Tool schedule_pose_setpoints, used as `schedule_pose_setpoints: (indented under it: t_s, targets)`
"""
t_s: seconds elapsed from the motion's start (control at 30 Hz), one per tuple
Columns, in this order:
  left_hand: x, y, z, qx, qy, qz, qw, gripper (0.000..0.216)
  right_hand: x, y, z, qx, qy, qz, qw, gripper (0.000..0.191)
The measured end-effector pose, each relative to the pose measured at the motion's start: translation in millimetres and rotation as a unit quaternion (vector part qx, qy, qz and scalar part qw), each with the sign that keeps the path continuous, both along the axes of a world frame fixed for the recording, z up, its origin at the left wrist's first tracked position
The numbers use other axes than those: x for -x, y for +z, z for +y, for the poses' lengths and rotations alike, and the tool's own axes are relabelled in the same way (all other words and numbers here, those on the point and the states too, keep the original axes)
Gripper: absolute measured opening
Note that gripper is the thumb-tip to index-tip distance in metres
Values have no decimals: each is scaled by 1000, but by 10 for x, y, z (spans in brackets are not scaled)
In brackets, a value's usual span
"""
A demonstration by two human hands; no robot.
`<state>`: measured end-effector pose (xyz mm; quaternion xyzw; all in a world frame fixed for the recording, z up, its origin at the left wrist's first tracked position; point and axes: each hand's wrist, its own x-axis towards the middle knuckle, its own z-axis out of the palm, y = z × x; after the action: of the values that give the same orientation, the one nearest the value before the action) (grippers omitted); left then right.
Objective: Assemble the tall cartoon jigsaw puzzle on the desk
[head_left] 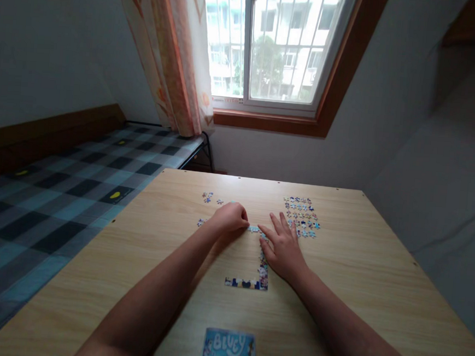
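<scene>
Joined jigsaw puzzle pieces (246, 283) form a partial frame on the table, with a bottom strip, a right side and a short top strip (254, 228). My left hand (231, 217) is closed in a pinch at the left end of the top strip, fingertips on a puzzle piece that is mostly hidden. My right hand (284, 245) lies with fingers spread over the top right corner of the frame, covering part of the right side. Its thumb and index finger are near the strip's right end.
Loose puzzle pieces (301, 207) lie in rows at the back right. A few more loose pieces (207, 197) are at the back left. A blue Bluey box (228, 353) sits at the near edge of the wooden table (360, 286). A checked bed (77, 171) stands left.
</scene>
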<state>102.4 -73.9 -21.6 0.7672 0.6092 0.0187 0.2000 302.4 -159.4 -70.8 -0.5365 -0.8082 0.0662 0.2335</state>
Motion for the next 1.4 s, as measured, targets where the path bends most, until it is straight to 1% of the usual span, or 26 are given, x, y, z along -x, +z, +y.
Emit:
schedule_pose_setpoints:
  t_s: [0.27, 0.5, 0.57, 0.63, 0.7, 0.77, 0.83, 0.9, 0.93, 1.07, 1.17, 1.23, 1.4]
  targets:
    - [-16, 28, -24, -2, 6, 6, 1000, 16, -1, -9, 3, 1, 3, -3, 1000, 35]
    - [-77, 38, -74, 4, 14, 6, 1000, 15, -2, -16, 5, 2, 1, 1, 1000, 36]
    - [-58, 57, -50, 10, 9, -1, 1000, 15, -4, -21, 7, -2, -2, 6, 1000, 37]
    - [31, 115, 9, 11, 11, -17, 1000, 17, -8, -28, 10, -7, -6, 13, 1000, 38]
    - [193, 206, 90, -12, 41, -51, 998, 22, -9, -36, 13, -14, -11, 22, 1000, 38]
    - [389, 295, 171, -80, 105, -91, 987, 24, -8, -44, 16, -21, -15, 29, 999, 37]
    - [554, 332, 232, -146, 163, -90, 972, 25, -5, -51, 18, -27, -16, 34, 999, 37]
    - [639, 291, 267, -172, 192, -66, 964, 25, -2, -59, 20, -31, -15, 36, 999, 37]
    - [648, 243, 276, -173, 194, -52, 964, 25, -1, -61, 20, -32, -14, 37, 999, 37]
    - [540, -19, 277, -172, 150, 11, 973, 27, -1, -62, 18, -33, -18, 37, 999, 36]
    - [445, -150, 256, -181, 135, 55, 973, 28, -1, -56, 16, -34, -20, 33, 999, 36]
    - [412, -178, 239, -184, 125, 69, 973, 29, 0, -52, 17, -33, -18, 29, 999, 36]
    - [390, -159, 226, -199, 97, 78, 972, 26, 4, -42, 18, -29, -18, 26, 999, 36]
